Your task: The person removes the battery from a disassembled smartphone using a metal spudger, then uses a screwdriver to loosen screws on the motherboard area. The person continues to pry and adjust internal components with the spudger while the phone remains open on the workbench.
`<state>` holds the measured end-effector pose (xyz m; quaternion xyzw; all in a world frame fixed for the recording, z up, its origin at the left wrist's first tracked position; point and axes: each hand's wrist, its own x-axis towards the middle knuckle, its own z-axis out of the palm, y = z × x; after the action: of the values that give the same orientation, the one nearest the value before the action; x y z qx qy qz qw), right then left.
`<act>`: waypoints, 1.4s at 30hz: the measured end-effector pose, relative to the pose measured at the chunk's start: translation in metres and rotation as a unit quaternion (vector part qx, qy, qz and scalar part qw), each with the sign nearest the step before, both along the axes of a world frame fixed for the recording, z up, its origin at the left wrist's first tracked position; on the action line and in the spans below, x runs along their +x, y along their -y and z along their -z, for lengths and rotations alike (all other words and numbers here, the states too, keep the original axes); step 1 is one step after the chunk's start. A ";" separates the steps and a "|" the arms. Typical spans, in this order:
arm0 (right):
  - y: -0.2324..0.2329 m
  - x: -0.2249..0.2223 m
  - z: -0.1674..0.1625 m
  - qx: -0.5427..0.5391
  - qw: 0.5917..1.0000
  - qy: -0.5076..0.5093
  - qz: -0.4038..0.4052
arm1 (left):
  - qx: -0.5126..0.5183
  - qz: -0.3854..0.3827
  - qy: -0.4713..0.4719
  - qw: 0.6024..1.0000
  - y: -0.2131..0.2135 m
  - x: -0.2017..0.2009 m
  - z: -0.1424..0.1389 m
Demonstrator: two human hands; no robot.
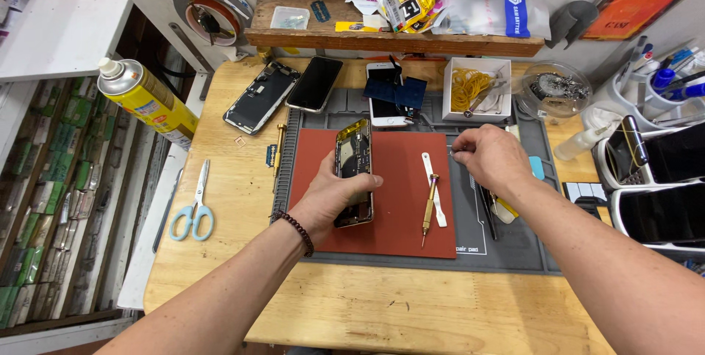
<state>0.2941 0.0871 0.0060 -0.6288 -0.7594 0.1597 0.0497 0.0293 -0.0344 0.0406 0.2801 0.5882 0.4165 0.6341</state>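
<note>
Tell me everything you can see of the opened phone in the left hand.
The opened phone has a gold-coloured metal frame, its screen removed, dark boards and parts showing inside. It stands tilted, top end away from the person, lower end on the red mat. The left hand grips its lower half, thumb across the open face.

The left hand (327,197) holds an opened phone (354,171) over the red mat (400,201) while the right hand (490,157) pinches something tiny.

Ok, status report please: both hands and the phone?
Left hand grips opened phone over red mat. Right hand pinching something small. Screwdriver lies between.
</note>
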 end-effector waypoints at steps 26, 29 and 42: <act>0.086 -0.112 -0.059 -0.226 0.762 -0.578 0.184 | 0.060 0.036 0.080 0.994 0.000 -0.008 0.018; 0.087 -0.112 -0.057 -0.216 0.762 -0.579 0.192 | 0.062 0.040 0.083 0.994 0.000 -0.008 0.019; 0.092 -0.112 -0.060 -0.217 0.758 -0.577 0.211 | 0.022 0.059 0.048 0.997 0.001 -0.009 0.008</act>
<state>0.1818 -0.0050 0.0663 -0.5558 -0.3799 0.6383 0.3733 0.0205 -0.0355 0.0328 0.3078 0.5300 0.4046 0.6788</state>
